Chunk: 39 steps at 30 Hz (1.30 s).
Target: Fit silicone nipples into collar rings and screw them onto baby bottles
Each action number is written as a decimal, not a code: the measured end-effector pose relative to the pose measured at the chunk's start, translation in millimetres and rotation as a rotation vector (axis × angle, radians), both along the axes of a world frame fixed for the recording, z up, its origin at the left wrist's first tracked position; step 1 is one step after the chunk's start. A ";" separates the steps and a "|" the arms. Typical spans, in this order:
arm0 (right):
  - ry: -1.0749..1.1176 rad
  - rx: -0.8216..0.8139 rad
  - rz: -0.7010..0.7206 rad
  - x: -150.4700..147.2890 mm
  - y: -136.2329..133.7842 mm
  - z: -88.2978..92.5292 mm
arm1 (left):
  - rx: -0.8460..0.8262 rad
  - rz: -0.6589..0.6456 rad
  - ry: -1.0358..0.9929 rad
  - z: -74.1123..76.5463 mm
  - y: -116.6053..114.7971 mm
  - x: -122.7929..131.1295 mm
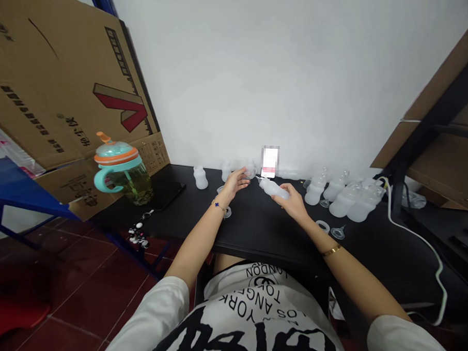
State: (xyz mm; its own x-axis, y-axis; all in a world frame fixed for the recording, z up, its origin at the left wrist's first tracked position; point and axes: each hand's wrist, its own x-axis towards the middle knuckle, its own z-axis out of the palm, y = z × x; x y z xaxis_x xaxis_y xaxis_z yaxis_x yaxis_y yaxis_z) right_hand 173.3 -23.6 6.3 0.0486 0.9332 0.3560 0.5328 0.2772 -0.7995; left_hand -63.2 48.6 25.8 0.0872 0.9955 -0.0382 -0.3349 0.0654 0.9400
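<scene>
Seven frosted baby bottles [345, 201]: one lies across my right hand [291, 200], fingers curled round its body; four stand at 2 o'clock; two at 11 o'clock; my left hand [236, 182] has its fingertips [245, 175] pinching one small clear part [250, 172].

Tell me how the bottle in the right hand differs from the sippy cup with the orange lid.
The frosted bottle lies nearly level in the right hand, while the sippy cup stands on the black desk. The bottle is plain whitish with no visible liquid; the cup has teal and orange parts and holds yellowish liquid. The cup has a handle and looks wider. Both have rounded plastic-looking bodies.
</scene>
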 end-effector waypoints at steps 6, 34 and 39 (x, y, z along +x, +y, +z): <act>0.000 -0.002 0.000 -0.1 0.0 -0.2 | 0.009 -0.027 0.026 1.8 -2.9 1.5; -0.002 -0.008 0.002 0.2 0.5 0.0 | 0.091 -0.185 0.202 -1.5 -8.6 8.0; 0.009 -0.014 0.001 1.1 1.7 -1.5 | 0.094 -0.204 0.241 2.1 -12.5 7.9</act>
